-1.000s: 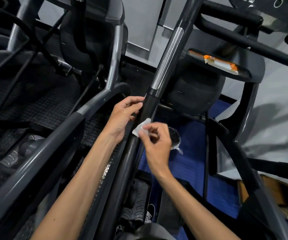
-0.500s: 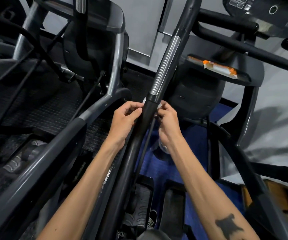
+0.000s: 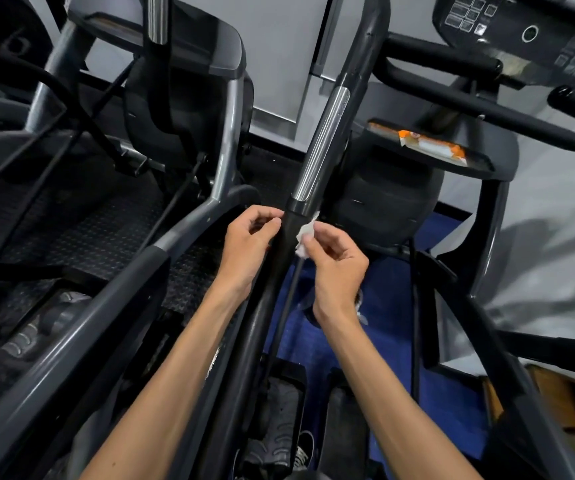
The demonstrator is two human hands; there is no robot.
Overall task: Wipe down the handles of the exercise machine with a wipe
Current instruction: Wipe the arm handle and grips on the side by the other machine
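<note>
Since half a second ago the right hand [image 3: 339,268] has drawn back, pinching the crumpled wipe [image 3: 305,237] against the black handle [image 3: 287,233]; the left hand [image 3: 249,242], fingers curled, steadies its far-left side.

We see a white wipe [image 3: 305,239] against the black handle [image 3: 287,233], whose upper sleeve [image 3: 322,147] is shiny silver. The floor [image 3: 393,337] is deep blue, the mat [image 3: 106,233] black with a studded pattern, and the packet [image 3: 431,147] orange and white.
</note>
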